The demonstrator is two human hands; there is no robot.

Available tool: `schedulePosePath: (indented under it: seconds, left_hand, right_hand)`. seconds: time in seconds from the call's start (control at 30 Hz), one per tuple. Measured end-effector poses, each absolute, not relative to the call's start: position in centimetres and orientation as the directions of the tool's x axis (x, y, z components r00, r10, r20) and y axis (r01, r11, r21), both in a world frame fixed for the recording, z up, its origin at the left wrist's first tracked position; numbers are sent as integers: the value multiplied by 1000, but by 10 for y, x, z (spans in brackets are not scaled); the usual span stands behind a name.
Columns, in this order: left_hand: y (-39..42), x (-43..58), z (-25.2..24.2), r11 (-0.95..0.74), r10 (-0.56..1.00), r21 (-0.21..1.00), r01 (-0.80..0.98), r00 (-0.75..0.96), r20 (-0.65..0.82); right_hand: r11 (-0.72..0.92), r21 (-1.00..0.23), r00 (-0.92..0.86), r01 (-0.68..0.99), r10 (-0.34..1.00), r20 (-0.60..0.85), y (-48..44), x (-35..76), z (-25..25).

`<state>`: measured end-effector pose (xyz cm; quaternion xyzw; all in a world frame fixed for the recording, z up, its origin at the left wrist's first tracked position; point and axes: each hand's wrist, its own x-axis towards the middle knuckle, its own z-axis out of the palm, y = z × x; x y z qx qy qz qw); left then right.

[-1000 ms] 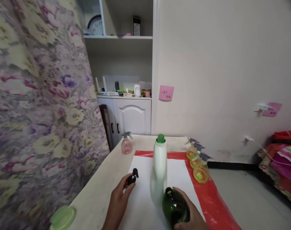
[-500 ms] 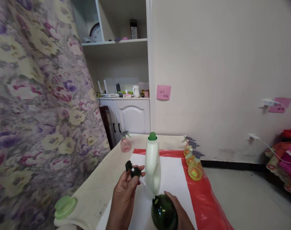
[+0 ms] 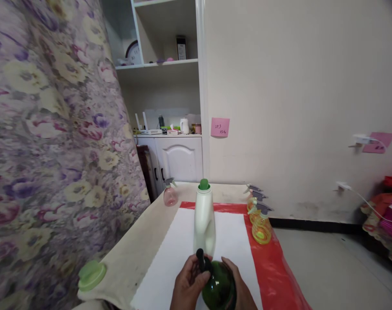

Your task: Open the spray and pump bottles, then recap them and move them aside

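My left hand is closed on a black pump head, which sits at the mouth of a dark green bottle. The pump's tube no longer shows; whether the pump is screwed on I cannot tell. Around the bottle's right side wraps my right hand, steadying it with the mouth tipped up and left. Just beyond stands a tall pale green jug with a handle, its green spout uncapped. A light green round cap lies at the table's near left corner.
Several yellow spray bottles line the right side on a red sheet. One pink spray bottle stands at the back left. White paper covers the table's middle. A floral curtain hangs close on the left.
My left hand has moved right and down with the pump, whose tube has gone into the bottle. The right hand still holds the bottle. The view has shifted slightly.
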<state>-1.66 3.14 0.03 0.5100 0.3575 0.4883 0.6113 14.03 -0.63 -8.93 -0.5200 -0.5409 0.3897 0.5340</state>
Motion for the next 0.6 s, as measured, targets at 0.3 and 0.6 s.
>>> schedulePosePath:
  seconds: [0.3, 0.6]
  left_hand:
    - [31, -14, -4, -9, 976, 973, -230, 209, 58]
    - [43, -18, -5, 71, 926, 958, -276, 376, 40]
  right_hand:
    - [126, -981, 212, 148, 965, 156, -9, 127, -85]
    - [66, -997, 197, -29, 979, 60, -11, 130, -74]
